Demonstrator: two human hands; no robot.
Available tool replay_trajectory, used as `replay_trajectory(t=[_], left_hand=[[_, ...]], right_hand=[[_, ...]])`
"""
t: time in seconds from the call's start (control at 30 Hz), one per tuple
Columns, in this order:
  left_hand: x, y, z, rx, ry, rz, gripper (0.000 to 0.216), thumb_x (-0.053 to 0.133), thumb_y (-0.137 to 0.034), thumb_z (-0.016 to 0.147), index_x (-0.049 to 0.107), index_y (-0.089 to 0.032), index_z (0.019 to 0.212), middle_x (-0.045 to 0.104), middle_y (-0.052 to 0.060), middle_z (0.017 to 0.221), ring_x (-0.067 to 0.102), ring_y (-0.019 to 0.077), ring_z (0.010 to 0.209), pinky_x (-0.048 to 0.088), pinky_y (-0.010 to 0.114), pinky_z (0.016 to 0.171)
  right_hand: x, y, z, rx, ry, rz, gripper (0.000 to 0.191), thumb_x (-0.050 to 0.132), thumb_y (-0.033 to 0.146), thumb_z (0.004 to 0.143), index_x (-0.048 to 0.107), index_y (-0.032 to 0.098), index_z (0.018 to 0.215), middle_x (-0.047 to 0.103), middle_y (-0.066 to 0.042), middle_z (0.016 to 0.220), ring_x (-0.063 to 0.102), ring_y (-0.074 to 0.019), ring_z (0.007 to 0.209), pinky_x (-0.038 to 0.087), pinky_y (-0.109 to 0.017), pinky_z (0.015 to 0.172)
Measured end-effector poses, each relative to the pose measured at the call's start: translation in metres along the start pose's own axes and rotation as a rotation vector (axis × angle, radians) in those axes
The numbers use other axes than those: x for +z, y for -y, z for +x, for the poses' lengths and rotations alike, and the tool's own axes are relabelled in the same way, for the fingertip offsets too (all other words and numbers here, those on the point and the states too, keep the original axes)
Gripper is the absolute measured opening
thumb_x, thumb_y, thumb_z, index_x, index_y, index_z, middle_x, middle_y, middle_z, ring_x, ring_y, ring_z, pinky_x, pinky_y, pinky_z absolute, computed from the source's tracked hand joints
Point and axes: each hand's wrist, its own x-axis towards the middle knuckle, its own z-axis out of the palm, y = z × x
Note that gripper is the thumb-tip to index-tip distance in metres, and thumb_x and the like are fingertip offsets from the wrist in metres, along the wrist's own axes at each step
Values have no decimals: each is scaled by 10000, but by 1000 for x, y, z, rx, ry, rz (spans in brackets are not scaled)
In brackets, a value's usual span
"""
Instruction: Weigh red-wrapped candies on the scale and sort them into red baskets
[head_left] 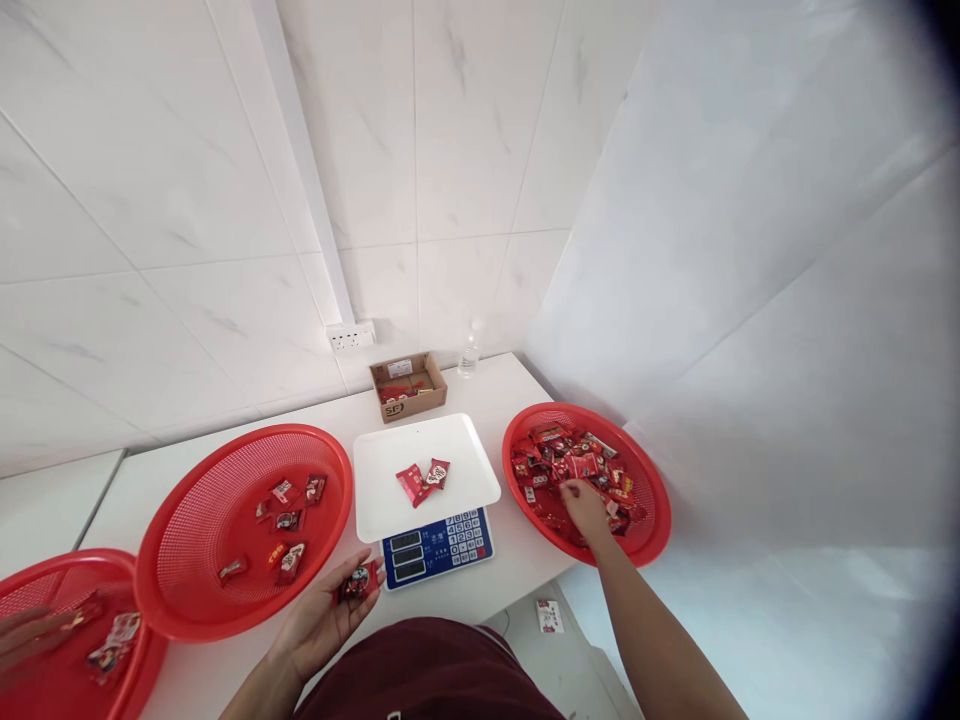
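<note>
My left hand (330,612), palm up with the fingers curled, holds a red snack packet (361,580) just left of the scale's keypad. My right hand (585,508) reaches into the red basket (660,500) on the right, over a heap of small red packets (574,465). Its fingertips are bent down among the packets; whether they pinch one is hidden. Between the hands stands a digital scale (439,548) with a white tray (382,455), on which two red packets (412,484) lie. A second red basket (244,445) at left holds several scattered packets (289,520).
Another person's blurred hand (30,635) is over a third red basket (154,640) at lower left. Behind the scale are a cardboard box (411,405) with packets and a clear bottle (469,355). A socket strip (351,335) is on the tiled wall. A printed card (549,616) lies below the table edge.
</note>
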Motion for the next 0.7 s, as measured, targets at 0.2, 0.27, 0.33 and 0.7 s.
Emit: replay_trajectory(t=[0.2, 0.27, 0.33, 0.7], left_hand=[[-1, 1, 1, -13, -3, 7, 265, 504, -102, 858, 543, -120, 1120, 672, 118, 985, 692, 229, 823, 595, 297, 628], [-1, 1, 0, -17, 0, 9, 261, 504, -102, 858, 545, -119, 1115, 675, 116, 977, 693, 229, 818, 594, 296, 625], [-1, 0, -2, -16, -2, 6, 260, 505, -101, 857, 545, -119, 1114, 677, 112, 965, 694, 228, 810, 594, 296, 626], [2, 2, -5, -16, -10, 8, 264, 500, -98, 858, 540, -111, 1118, 681, 126, 959, 698, 229, 781, 590, 298, 614]], right_hand=[[-9, -11, 0, 88, -166, -166, 416, 496, 290, 780, 528, 150, 1170, 567, -181, 1126, 521, -314, 1088, 369, -423, 923], [-8, -10, -3, 80, -160, -204, 348, 537, 282, 759, 584, 159, 1081, 562, -183, 1120, 510, -329, 1099, 356, -429, 935], [-7, -8, -6, 63, -164, -249, 302, 535, 318, 770, 605, 166, 1022, 566, -178, 1118, 516, -334, 1088, 351, -443, 936], [25, 7, -3, -39, 262, -32, 624, 579, 442, 744, 467, 160, 1289, 539, -149, 1280, 497, -269, 1178, 380, -349, 956]])
